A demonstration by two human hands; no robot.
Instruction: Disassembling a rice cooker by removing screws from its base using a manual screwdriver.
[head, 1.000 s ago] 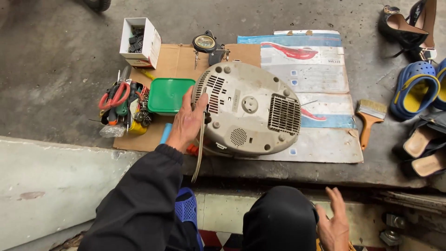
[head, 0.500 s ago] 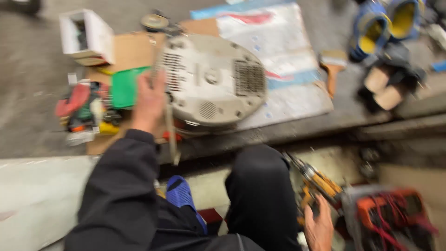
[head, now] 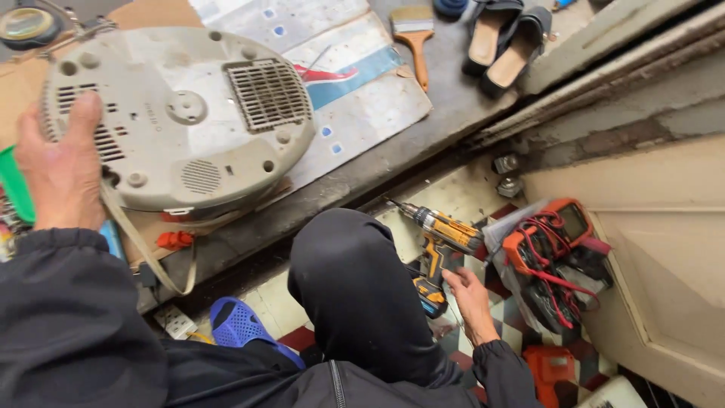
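The right hand reached with loosely spread, empty fingers, seemingly touching the yellow-and-black cordless drill (bit pointing far-left); the left hand pressed flat on the upturned grey round appliance.

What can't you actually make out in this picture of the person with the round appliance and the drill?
Head view only:
- Left hand on the overturned round appliance: its palm side is hidden by the hand's own back.
- Right hand at the yellow drill: whether it grips the handle is unclear; the knee hides part of the drill.
- Green container: cut off by the left edge.
- Orange meter: screen too small to read.
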